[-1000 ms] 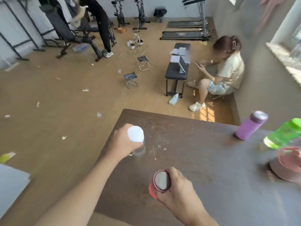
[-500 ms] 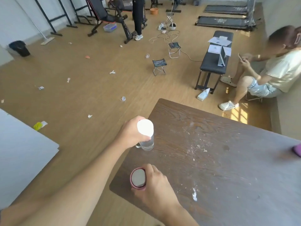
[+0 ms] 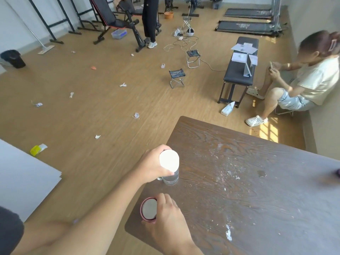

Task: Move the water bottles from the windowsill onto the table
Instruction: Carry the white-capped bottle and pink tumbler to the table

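Both bottles now lower, left hand (image 3: 153, 167) and right hand (image 3: 169, 219) gripping, near table (image 3: 257, 199) edge.

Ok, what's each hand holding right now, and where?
Left hand grips the clear bottle just under its white cap; right hand grips the pink bottle near its top.

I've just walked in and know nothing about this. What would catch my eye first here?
Two hands at the near left corner of the dark wooden table: the left hand grips a clear bottle with a white cap, and the right hand holds a pink bottle closer to the edge. Behind them, scraps of litter dot the wooden floor, and a seated person sits at the right beside a black bench.
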`<state>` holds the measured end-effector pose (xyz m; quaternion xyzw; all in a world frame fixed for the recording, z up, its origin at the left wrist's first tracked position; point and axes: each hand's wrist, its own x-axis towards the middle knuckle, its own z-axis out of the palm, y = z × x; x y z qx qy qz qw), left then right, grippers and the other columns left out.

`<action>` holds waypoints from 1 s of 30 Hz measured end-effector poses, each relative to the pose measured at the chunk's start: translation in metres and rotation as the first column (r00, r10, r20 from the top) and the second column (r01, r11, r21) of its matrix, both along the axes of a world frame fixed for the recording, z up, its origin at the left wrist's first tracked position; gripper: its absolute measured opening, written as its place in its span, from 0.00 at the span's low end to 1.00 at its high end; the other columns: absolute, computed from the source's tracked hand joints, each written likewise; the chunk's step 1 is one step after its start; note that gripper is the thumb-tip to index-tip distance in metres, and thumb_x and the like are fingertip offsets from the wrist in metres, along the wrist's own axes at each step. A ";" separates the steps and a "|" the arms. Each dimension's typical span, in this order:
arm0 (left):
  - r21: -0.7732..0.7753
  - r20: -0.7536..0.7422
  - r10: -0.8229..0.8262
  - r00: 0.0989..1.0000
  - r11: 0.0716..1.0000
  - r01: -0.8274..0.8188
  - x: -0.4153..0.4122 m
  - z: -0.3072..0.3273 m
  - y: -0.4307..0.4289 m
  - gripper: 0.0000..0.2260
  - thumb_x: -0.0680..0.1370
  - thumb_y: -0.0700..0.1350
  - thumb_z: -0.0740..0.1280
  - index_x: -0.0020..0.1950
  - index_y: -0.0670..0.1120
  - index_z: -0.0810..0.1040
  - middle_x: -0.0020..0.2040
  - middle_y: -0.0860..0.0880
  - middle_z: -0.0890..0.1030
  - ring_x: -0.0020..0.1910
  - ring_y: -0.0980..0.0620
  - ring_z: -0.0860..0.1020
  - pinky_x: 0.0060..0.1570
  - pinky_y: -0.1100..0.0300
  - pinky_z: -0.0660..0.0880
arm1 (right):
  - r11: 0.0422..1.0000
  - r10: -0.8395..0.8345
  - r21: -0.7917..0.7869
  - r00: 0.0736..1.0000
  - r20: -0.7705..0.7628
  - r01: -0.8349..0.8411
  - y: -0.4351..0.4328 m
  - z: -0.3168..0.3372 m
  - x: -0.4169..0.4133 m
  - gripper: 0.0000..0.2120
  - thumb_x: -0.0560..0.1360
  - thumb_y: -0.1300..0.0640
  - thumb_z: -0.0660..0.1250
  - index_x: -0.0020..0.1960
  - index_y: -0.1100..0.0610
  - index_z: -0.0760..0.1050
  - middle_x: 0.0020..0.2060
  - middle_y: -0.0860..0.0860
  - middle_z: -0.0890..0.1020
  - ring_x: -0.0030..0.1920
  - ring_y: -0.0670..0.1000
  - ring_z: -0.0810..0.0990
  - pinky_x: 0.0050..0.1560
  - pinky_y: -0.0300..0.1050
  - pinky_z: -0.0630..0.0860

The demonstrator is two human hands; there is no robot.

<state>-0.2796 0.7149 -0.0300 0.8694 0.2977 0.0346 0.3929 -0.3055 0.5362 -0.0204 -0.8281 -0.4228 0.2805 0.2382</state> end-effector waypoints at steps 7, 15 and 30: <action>-0.009 -0.032 -0.080 0.996 0.997 0.080 0.000 0.000 0.000 0.31 0.56 0.55 0.80 0.57 0.63 0.74 0.52 0.60 0.81 0.52 0.54 0.79 0.49 0.50 0.81 | 0.998 -0.042 -0.045 0.999 0.010 0.042 0.013 -0.001 -0.002 0.22 0.75 0.48 0.69 0.63 0.55 0.66 0.60 0.50 0.71 0.63 0.52 0.70 0.58 0.45 0.73; -0.014 -0.121 -0.127 0.985 0.992 0.126 0.000 0.002 -0.001 0.33 0.61 0.50 0.81 0.61 0.63 0.70 0.58 0.58 0.76 0.56 0.52 0.75 0.52 0.55 0.79 | 0.994 -0.038 -0.106 0.999 0.009 0.038 0.022 -0.005 -0.006 0.24 0.75 0.47 0.69 0.64 0.57 0.65 0.62 0.52 0.69 0.63 0.54 0.69 0.60 0.46 0.72; 0.125 -0.042 -0.343 0.938 0.930 0.346 0.113 0.089 -0.089 0.40 0.64 0.66 0.78 0.72 0.61 0.67 0.71 0.64 0.69 0.70 0.62 0.66 0.71 0.54 0.65 | 0.970 -0.240 -0.043 0.971 -0.001 0.240 -0.114 0.025 0.100 0.37 0.68 0.41 0.72 0.71 0.49 0.60 0.64 0.47 0.70 0.67 0.51 0.68 0.60 0.53 0.73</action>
